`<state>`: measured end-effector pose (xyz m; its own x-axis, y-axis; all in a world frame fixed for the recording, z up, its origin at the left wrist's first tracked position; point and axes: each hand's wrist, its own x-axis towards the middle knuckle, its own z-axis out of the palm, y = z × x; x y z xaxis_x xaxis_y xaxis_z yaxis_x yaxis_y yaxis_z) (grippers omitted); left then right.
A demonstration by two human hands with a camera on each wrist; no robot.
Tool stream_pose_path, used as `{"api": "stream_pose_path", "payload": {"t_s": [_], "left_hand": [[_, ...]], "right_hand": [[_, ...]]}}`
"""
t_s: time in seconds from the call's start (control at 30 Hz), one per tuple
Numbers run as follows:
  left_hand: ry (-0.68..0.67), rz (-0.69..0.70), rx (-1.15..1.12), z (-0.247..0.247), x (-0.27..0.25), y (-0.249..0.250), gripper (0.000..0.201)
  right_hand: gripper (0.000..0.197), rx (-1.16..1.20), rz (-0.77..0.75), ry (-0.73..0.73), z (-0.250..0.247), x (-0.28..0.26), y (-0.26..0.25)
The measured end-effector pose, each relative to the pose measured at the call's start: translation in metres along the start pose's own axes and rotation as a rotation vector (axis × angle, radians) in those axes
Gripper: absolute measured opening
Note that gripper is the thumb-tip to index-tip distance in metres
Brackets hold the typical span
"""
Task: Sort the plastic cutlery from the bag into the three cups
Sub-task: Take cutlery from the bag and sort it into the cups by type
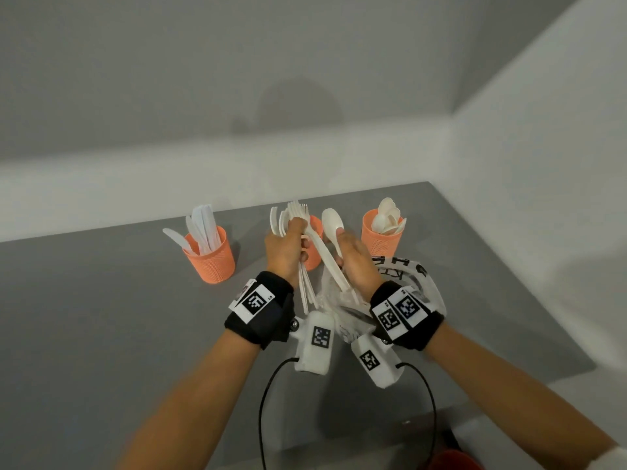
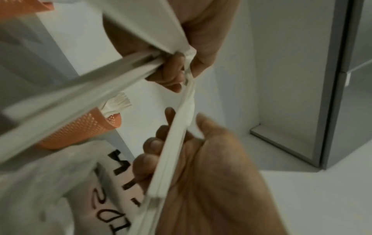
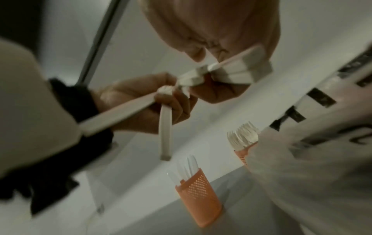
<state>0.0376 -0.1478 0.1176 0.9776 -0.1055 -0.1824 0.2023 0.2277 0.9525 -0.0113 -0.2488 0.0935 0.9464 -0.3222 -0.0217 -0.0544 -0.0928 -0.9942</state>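
My left hand (image 1: 292, 240) grips a fanned bundle of white plastic forks (image 1: 294, 212) above the table, handles hanging down. Close beside it my right hand (image 1: 344, 257) holds a white spoon (image 1: 331, 221), bowl up. In the left wrist view my right hand's fingers (image 2: 153, 143) curl round a long white handle (image 2: 173, 143) that runs up to my left hand (image 2: 175, 74). Three orange cups stand behind: the left cup (image 1: 212, 261) holds knives, the middle cup (image 1: 315, 232) is mostly hidden by my hands, and the right cup (image 1: 381, 240) holds spoons. The crumpled printed bag (image 1: 419, 283) lies under my right wrist.
The grey table (image 1: 101, 317) ends at a white wall behind the cups and at an edge on the right. The right wrist view shows the knife cup (image 3: 199, 198) and the fork cup (image 3: 243, 156) beside the bag (image 3: 312, 167). Black cables hang from my wrist cameras.
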Motion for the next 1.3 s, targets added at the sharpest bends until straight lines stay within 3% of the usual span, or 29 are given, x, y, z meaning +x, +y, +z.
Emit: {"api": "stream_pose_path", "payload": {"t_s": [0.17,0.3,0.47,0.7,0.83,1.0,1.3], "left_hand": [[-0.002,-0.073,-0.039,-0.001,0.021,0.004,0.020],[-0.001,-0.096,0.065,-0.010,0.035,-0.001,0.028],[0.117,-0.145,-0.018,-0.019,0.056,-0.003,0.029],[0.216,0.194,0.022,-0.010,0.096,0.015,0.030],[0.286,0.258,-0.076,0.000,0.119,0.022,0.028],[0.325,0.323,-0.042,0.011,0.141,0.017,0.024],[0.285,0.424,0.198,0.029,0.153,-0.026,0.021]], "right_hand": [[0.029,0.382,0.257,-0.098,-0.029,0.008,-0.013],[0.025,0.390,0.298,-0.117,-0.055,0.021,-0.017],[0.024,0.341,0.221,0.012,-0.098,0.052,-0.033],[0.033,0.515,0.011,0.258,-0.123,0.103,-0.052],[0.041,0.519,-0.071,0.292,-0.119,0.127,-0.042],[0.051,0.513,-0.062,0.292,-0.115,0.161,-0.030],[0.042,0.437,0.056,0.268,-0.105,0.185,0.009]]}}
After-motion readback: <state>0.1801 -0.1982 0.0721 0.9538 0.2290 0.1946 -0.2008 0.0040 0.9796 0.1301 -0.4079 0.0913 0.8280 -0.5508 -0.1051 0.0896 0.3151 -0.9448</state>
